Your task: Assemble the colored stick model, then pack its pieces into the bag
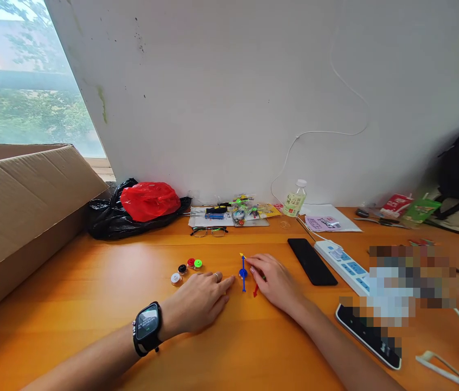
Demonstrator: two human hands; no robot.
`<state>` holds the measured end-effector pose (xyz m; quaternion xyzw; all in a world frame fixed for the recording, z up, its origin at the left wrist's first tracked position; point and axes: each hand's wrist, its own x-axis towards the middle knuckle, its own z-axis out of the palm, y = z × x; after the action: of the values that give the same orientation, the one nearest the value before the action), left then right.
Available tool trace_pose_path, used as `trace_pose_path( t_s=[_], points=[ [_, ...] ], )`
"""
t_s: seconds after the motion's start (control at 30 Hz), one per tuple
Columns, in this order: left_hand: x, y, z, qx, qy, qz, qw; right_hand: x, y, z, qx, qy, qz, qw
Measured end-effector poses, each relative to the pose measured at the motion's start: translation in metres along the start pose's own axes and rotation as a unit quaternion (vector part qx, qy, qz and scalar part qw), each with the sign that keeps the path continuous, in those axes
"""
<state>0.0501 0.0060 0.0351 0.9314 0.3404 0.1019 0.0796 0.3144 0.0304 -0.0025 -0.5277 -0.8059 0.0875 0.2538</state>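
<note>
While left hand [199,301] lies flat, grip spread, right hand [276,282] touches blue rod [243,273], grip unclear

a: work surface?
b: orange wooden table [91,304], butted against the wall.
a: wall condition?
b: white wall [229,98], scuffed; dark specks and a green streak near its left edge.
a: light source?
b: daylight through the window [21,81], upper left; trees and a building outside.

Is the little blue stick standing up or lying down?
Lying down: the blue stick stretches flat along the table, between the left hand and the right hand.
</note>
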Motion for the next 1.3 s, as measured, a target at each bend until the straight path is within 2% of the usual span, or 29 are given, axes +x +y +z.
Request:
trace_pose_path(
  t_s=[0.17, 0.3, 0.5, 0.7, 0.93, 1.13, 1.3],
  points=[
    [0.001, -0.009, 0.015, -0.019, 0.061, -0.046, 0.997, 0.001, 0.000, -0.003, -0.016, -0.011, 0.013, 1.000],
    [-0.001, -0.011, 0.031, -0.069, 0.113, -0.057, 0.990, 0.002, 0.001, -0.002, -0.016, -0.004, 0.011, 1.000],
    [-0.001, -0.014, 0.043, -0.128, 0.137, -0.049, 0.981, 0.004, 0.004, 0.002, 0.015, 0.037, 0.036, 0.999],
    [-0.001, -0.012, 0.043, -0.136, 0.132, -0.018, 0.982, 0.005, 0.014, 0.008, 0.058, 0.075, 0.029, 0.995],
    [-0.001, -0.010, 0.034, -0.251, 0.111, 0.023, 0.961, 0.005, 0.011, 0.011, 0.038, 0.055, 0.036, 0.997],
    [0.002, -0.007, 0.026, -0.303, 0.078, -0.019, 0.950, 0.003, 0.002, 0.009, -0.014, 0.030, 0.029, 0.999],
    [0.005, -0.010, 0.022, -0.352, 0.051, -0.067, 0.932, 0.004, 0.001, 0.010, -0.033, 0.041, 0.023, 0.998]
  ],
)
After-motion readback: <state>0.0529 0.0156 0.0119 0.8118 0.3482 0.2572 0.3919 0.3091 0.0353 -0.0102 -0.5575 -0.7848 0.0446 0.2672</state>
